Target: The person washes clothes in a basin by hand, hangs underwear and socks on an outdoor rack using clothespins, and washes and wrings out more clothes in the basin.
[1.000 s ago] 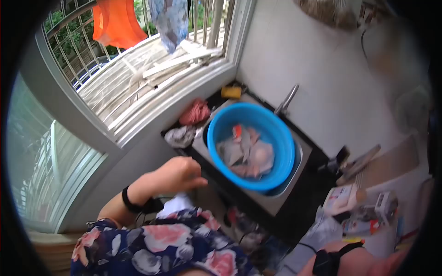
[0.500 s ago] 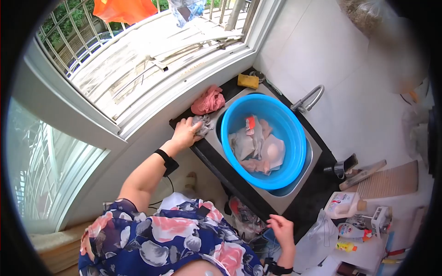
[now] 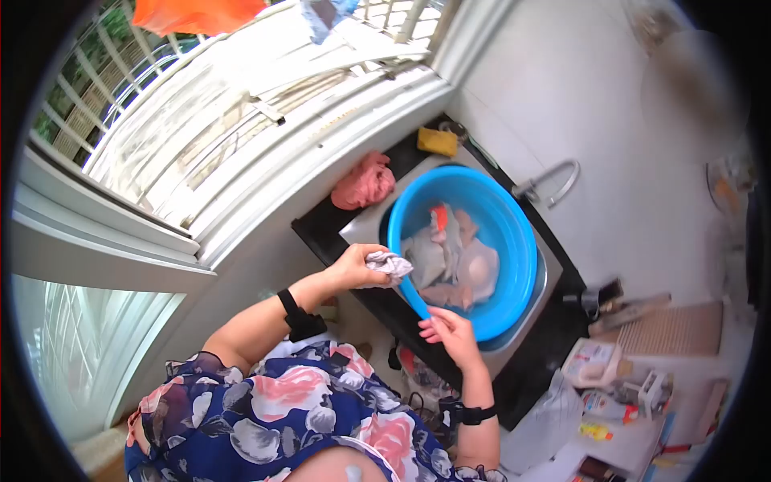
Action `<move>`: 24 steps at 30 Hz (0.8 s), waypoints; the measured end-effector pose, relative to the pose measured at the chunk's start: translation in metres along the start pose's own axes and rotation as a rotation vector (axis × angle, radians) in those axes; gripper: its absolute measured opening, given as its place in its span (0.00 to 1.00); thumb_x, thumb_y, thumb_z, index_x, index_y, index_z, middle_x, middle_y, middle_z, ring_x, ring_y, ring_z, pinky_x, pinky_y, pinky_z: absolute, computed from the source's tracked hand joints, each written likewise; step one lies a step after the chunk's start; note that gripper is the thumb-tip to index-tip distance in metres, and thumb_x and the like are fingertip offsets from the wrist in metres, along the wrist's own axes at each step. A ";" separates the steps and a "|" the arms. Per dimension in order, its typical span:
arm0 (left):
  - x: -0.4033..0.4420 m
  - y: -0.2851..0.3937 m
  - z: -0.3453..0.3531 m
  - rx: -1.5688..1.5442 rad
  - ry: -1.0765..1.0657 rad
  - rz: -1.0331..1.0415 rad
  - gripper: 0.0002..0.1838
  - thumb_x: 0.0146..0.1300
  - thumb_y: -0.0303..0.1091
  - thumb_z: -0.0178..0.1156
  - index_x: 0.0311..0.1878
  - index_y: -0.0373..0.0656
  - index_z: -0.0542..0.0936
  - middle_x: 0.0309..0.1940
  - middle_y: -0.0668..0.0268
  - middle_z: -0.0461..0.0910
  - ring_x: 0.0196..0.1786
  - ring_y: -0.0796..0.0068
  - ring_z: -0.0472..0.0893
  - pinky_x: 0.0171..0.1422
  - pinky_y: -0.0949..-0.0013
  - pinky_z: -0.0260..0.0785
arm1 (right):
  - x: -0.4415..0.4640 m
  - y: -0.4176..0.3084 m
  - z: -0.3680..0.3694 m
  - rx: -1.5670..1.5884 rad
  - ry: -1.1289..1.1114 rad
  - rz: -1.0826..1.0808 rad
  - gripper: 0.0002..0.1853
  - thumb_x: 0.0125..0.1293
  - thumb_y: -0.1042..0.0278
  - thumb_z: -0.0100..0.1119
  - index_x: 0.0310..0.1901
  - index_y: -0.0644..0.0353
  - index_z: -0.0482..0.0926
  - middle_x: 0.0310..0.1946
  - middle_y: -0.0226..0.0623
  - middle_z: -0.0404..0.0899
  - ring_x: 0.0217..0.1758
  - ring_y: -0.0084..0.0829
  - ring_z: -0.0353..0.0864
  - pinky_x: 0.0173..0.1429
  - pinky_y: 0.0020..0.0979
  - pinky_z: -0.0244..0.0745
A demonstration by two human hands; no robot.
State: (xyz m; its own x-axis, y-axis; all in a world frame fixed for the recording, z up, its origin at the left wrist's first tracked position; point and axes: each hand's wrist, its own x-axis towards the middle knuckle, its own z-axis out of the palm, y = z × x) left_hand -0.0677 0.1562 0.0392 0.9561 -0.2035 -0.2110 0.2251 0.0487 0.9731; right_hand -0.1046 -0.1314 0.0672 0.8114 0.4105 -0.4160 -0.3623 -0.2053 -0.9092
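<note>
My left hand is closed around a crumpled pale grey cloth, held up beside the left rim of a blue basin. At the basin's front rim is my right hand, its fingers apart and holding nothing; whether they touch the rim I cannot tell. Inside the basin lie pale, damp-looking fabric pieces, one with a red patch. The basin sits over a metal sink. A pink cloth lies bunched on the counter behind my left hand.
A yellow sponge rests at the counter's back corner. The curved faucet rises on the right. Bottles and a ribbed washboard stand at the right. A barred window lines the left.
My left hand has lifted the grey cloth off the counter corner and brought it towards the basin. My right hand has moved up and left to the basin's front rim.
</note>
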 end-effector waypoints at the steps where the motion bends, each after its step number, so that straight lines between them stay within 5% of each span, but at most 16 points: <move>1: 0.000 0.006 -0.004 -0.057 0.022 0.011 0.27 0.43 0.31 0.71 0.51 0.36 0.80 0.37 0.68 0.83 0.41 0.80 0.80 0.49 0.72 0.74 | 0.019 -0.007 0.014 0.041 -0.035 0.000 0.24 0.71 0.68 0.54 0.65 0.66 0.66 0.47 0.46 0.81 0.41 0.28 0.83 0.43 0.26 0.80; 3: -0.001 0.018 -0.007 0.048 0.094 0.156 0.29 0.43 0.35 0.71 0.52 0.38 0.80 0.39 0.64 0.84 0.42 0.76 0.82 0.50 0.71 0.74 | 0.045 -0.025 0.040 0.048 -0.142 -0.063 0.31 0.71 0.65 0.55 0.71 0.62 0.56 0.55 0.46 0.76 0.46 0.31 0.82 0.47 0.29 0.80; 5: -0.009 0.029 -0.011 0.480 0.253 0.268 0.32 0.41 0.43 0.67 0.55 0.46 0.80 0.41 0.56 0.82 0.45 0.55 0.83 0.51 0.63 0.74 | 0.064 -0.046 0.055 0.019 -0.222 -0.060 0.29 0.72 0.64 0.54 0.70 0.62 0.59 0.53 0.45 0.77 0.46 0.31 0.82 0.48 0.30 0.80; 11: -0.024 0.041 -0.037 0.666 0.497 0.208 0.29 0.40 0.38 0.67 0.51 0.49 0.80 0.36 0.61 0.76 0.40 0.56 0.80 0.42 0.60 0.74 | 0.101 -0.066 0.059 -0.109 -0.237 -0.036 0.25 0.73 0.62 0.51 0.66 0.66 0.64 0.50 0.45 0.79 0.44 0.33 0.84 0.43 0.31 0.81; 13: -0.026 0.048 -0.040 0.650 0.520 0.251 0.29 0.40 0.37 0.67 0.52 0.49 0.79 0.35 0.62 0.75 0.40 0.58 0.80 0.41 0.61 0.74 | 0.111 -0.078 0.074 -0.028 -0.190 0.020 0.26 0.73 0.63 0.51 0.68 0.67 0.62 0.50 0.42 0.77 0.49 0.29 0.80 0.51 0.30 0.78; 16: -0.021 0.058 -0.039 0.683 0.527 0.460 0.29 0.40 0.35 0.68 0.51 0.50 0.77 0.36 0.62 0.75 0.39 0.58 0.79 0.40 0.60 0.74 | 0.132 -0.090 0.095 0.028 -0.214 -0.168 0.33 0.74 0.60 0.50 0.73 0.65 0.49 0.62 0.41 0.67 0.62 0.28 0.70 0.63 0.29 0.67; 19: -0.018 0.053 -0.042 0.781 0.604 0.491 0.30 0.39 0.35 0.69 0.52 0.50 0.77 0.36 0.62 0.74 0.38 0.58 0.79 0.38 0.60 0.74 | 0.149 -0.096 0.114 0.172 -0.247 -0.112 0.35 0.74 0.60 0.50 0.74 0.65 0.47 0.64 0.40 0.65 0.63 0.28 0.69 0.63 0.29 0.67; 21: -0.021 0.048 -0.053 0.784 0.574 0.375 0.32 0.38 0.34 0.70 0.54 0.50 0.76 0.38 0.60 0.74 0.43 0.55 0.78 0.44 0.58 0.73 | 0.166 -0.084 0.116 0.079 -0.252 -0.131 0.33 0.72 0.60 0.54 0.71 0.66 0.54 0.62 0.45 0.69 0.60 0.33 0.73 0.61 0.31 0.69; 23: -0.014 0.022 -0.068 0.946 0.480 0.327 0.32 0.42 0.35 0.70 0.56 0.49 0.74 0.45 0.56 0.72 0.54 0.50 0.73 0.59 0.50 0.68 | 0.184 -0.079 0.106 -0.561 -0.239 -0.287 0.31 0.68 0.60 0.59 0.66 0.68 0.63 0.57 0.52 0.74 0.56 0.38 0.78 0.58 0.32 0.72; 24: -0.006 -0.008 -0.075 1.074 0.430 0.274 0.34 0.47 0.36 0.70 0.60 0.50 0.71 0.57 0.50 0.67 0.66 0.45 0.63 0.72 0.42 0.52 | 0.182 -0.083 0.106 -0.752 -0.148 -0.296 0.28 0.64 0.60 0.62 0.61 0.69 0.69 0.53 0.56 0.77 0.54 0.41 0.80 0.54 0.34 0.75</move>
State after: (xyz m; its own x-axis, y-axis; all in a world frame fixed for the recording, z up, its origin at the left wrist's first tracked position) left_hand -0.0612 0.2299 0.0260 0.9786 0.0415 0.2017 -0.0727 -0.8468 0.5268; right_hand 0.0248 0.0548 0.0652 0.7371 0.6435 -0.2066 0.3046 -0.5892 -0.7484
